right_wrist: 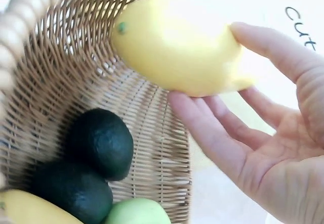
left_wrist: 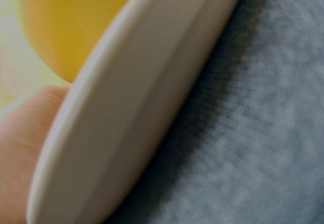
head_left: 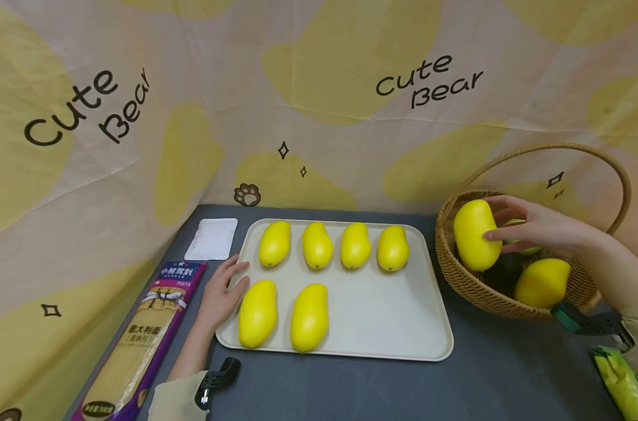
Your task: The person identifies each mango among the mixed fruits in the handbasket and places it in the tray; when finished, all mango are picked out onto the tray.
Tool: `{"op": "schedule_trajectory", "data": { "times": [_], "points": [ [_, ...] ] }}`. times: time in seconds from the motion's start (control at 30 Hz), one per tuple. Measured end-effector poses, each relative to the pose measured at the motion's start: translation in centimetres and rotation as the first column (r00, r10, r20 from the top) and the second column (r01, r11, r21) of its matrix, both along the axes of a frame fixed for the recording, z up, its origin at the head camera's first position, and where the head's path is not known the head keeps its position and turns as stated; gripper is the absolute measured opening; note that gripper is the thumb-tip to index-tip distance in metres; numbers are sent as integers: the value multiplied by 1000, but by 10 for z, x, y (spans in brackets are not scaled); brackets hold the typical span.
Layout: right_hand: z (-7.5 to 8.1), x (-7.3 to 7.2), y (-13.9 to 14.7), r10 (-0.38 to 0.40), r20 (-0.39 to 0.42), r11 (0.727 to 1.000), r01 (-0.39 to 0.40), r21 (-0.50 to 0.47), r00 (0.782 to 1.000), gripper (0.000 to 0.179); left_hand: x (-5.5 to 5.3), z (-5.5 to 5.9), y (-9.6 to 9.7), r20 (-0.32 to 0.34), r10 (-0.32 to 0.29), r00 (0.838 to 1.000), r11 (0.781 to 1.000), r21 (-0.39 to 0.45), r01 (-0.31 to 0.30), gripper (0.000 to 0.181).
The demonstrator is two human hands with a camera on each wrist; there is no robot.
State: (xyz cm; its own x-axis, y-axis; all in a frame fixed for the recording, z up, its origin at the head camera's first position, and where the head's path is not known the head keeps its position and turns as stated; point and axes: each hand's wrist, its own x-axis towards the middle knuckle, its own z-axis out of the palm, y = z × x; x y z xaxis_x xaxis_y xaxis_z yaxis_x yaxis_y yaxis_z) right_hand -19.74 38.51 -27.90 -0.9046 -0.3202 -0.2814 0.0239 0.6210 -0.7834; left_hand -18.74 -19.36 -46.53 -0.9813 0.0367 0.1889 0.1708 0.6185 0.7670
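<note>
My right hand (head_left: 542, 228) holds a yellow mango (head_left: 476, 235) over the left side of a wicker basket (head_left: 463, 289). In the right wrist view the thumb is on one side of this mango (right_wrist: 172, 47) and the fingertips (right_wrist: 185, 102) on the other. My left hand (head_left: 221, 295) rests at the left rim of a cream tray (head_left: 382, 316), its fingers loosely extended and its thumb near a front mango (head_left: 258, 314). Several mangoes make a back row on the tray, among them one far-left mango (head_left: 274, 244). A second front mango (head_left: 309, 317) lies beside the first.
Inside the basket are another mango (head_left: 542, 283), dark avocados (right_wrist: 101, 143) and a green fruit (right_wrist: 139, 213). Its tall handle (head_left: 561, 146) arches above. A pasta pack (head_left: 140, 345) and a white packet (head_left: 211, 238) lie left of the tray. A green packet (head_left: 626, 380) lies at lower right.
</note>
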Motion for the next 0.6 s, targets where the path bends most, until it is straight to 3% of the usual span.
{"op": "schedule_trajectory", "data": {
  "times": [0.1, 0.2, 0.4, 0.47, 0.6],
  "points": [
    [-2, 4, 2, -49, 8, 994, 50, -97, 999, 73, 0, 1, -1, 2, -2, 1000, 1000, -3, 2, 38],
    [-5, 9, 1, -61, 3, 970, 60, -235, 998, 63, 0, 2, -2, 7, -4, 1000, 1000, -6, 4, 38],
    [-14, 21, -12, 7, 37, 850, 14, -527, 999, 53, 0, 3, -2, 8, -5, 1000, 1000, -4, 5, 38],
    [-18, 24, -21, 6, 53, 828, 25, -560, 999, 53, 0, 2, -2, 6, -5, 1000, 1000, -3, 5, 38],
    [-23, 30, -40, -9, 75, 816, 51, -576, 997, 56, -1, 1, -2, 10, -6, 1000, 1000, 5, 6, 38]
  ]
}}
